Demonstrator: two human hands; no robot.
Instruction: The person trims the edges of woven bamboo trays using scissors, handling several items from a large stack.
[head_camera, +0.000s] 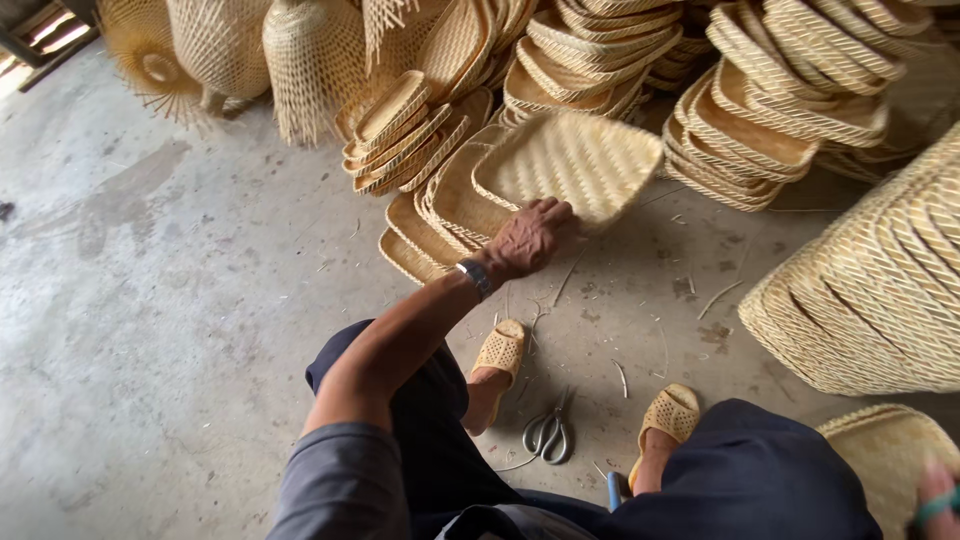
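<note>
Woven tray (570, 160) gripped at its near edge by the closed left hand (530, 238).

Your grey concrete floor (150, 330) carries stacks of woven trays (600, 60) from eleven to two o'clock, scissors (549, 436) at six, and scattered straw scraps (620, 378) near centre.

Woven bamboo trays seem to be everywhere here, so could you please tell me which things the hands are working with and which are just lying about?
In hand:
left hand gripping the pale square woven bamboo tray
right hand on another woven tray

Lying about:
grey metal scissors on the concrete floor
stacked woven trays
</note>
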